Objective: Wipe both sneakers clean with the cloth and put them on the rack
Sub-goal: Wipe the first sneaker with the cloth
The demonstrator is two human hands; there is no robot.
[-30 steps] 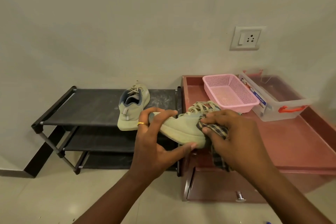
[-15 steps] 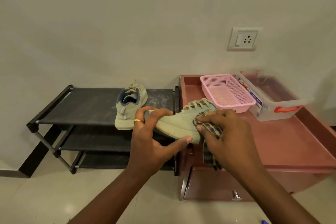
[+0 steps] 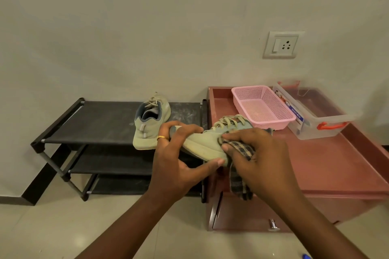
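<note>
You're in the wiping step on the second shoe here: the pale green lace-up sneaker [image 3: 202,143] is up in the air in front of you, tipped on its side, over the seam where the black three-tier fabric-shelf rack [image 3: 101,120] meets the reddish-brown bench [image 3: 326,164]. Your left hand [image 3: 174,160] is clamped round it, fingers curled over the top and the thumb stretched along the sole edge, a gold ring showing. Your right hand [image 3: 259,153] has the dark checked cloth [image 3: 242,150] bunched under its curled fingers and pressed against the right end of the shoe, with a tail of cloth hanging down below. Its mate, the matching pale green sneaker [image 3: 149,124], stands upright on the rack's top shelf, heel towards you, so by my read half the job is done. Next, I'd say, work the cloth along the sole edge and upper, turning the shoe with your left hand to reach the far side, which is hidden from here. Then swing it left and set it down in the open space beside its partner. Your forearms come in low, converging on the shoe; the pink mesh plastic basket [image 3: 263,105] and clear lidded box with red handles [image 3: 315,115] sit well behind on the bench.
</note>
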